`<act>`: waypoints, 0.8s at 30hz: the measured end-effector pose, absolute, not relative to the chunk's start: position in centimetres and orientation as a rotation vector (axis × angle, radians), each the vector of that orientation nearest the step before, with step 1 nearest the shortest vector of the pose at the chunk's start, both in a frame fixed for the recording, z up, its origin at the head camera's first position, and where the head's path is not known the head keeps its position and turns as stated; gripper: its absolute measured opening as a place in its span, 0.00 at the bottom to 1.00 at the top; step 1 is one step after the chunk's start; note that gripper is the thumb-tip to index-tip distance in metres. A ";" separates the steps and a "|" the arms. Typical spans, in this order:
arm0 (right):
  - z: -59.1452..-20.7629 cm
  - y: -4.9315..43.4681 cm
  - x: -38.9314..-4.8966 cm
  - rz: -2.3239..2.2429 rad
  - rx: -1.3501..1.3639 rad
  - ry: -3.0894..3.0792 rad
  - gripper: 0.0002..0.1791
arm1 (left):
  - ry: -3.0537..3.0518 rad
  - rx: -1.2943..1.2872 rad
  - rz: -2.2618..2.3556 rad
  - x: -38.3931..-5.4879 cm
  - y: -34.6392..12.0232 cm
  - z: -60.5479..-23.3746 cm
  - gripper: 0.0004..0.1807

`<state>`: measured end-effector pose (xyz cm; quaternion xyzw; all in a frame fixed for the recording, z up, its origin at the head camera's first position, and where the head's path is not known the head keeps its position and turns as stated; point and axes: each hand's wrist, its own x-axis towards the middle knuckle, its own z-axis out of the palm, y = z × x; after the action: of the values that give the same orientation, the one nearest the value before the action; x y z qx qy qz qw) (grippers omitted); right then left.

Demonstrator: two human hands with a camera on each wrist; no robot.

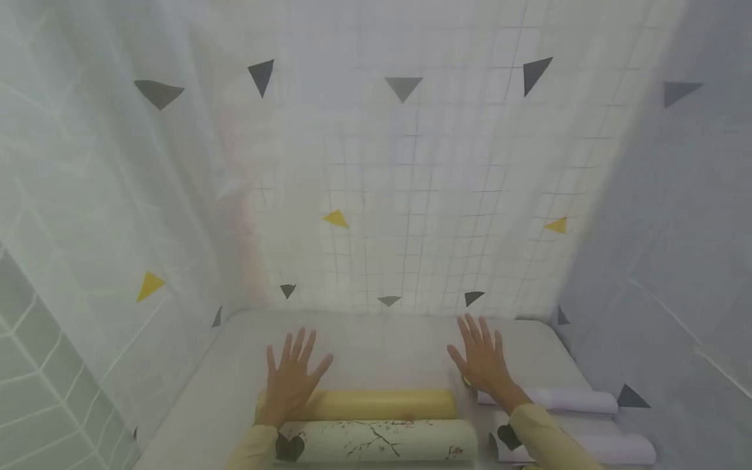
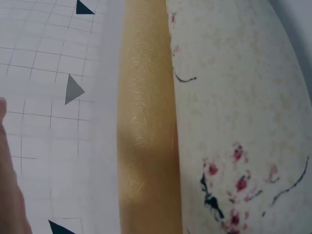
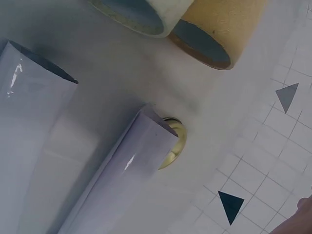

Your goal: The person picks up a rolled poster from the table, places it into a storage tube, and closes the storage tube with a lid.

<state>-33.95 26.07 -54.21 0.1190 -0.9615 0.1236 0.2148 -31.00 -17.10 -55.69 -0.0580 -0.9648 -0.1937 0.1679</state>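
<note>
My left hand [image 1: 292, 378] is spread with straight fingers above the far-left end of a yellow textured roll [image 1: 382, 405]. Nearer to me lies a cream roll [image 1: 376, 440] printed with dark branches and red blossoms. My right hand [image 1: 483, 365], fingers also apart, is over the white surface just beyond a thin pale lilac roll [image 1: 576, 400]. A wider pale roll [image 1: 617, 449] lies in front of that one. In the right wrist view, a gold-coloured round object [image 3: 179, 144] is partly hidden behind the thin roll's end. Neither hand holds anything; whether they touch the surface, I cannot tell.
A white surface [image 1: 382, 346] with rounded far corners carries the rolls. Behind it stands a whitish wall [image 1: 376, 248] with grid lines and dark, grey and yellow triangles. Pale sheeting [image 1: 106, 215] rises on the left and a grey side [image 1: 675, 228] on the right.
</note>
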 end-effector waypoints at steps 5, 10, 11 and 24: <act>-54.0 26.4 -33.8 0.377 0.306 -2.695 0.40 | -2.753 -0.157 -0.578 -30.9 -16.9 -55.9 0.44; -54.2 26.5 -32.9 0.422 0.295 -2.755 0.38 | -2.841 -0.140 -0.573 -30.5 -16.5 -57.3 0.45; -54.4 26.5 -32.7 0.422 0.297 -2.760 0.38 | -2.861 -0.144 -0.566 -30.3 -16.4 -57.6 0.46; -56.5 28.1 -31.7 0.449 0.468 -2.896 0.28 | -2.883 -0.251 -0.745 -29.1 -15.1 -59.4 0.39</act>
<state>-31.72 28.05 -56.50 0.1572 -0.9722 0.1506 0.0867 -29.07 -15.10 -59.38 -0.0837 -0.9620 -0.2485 0.0765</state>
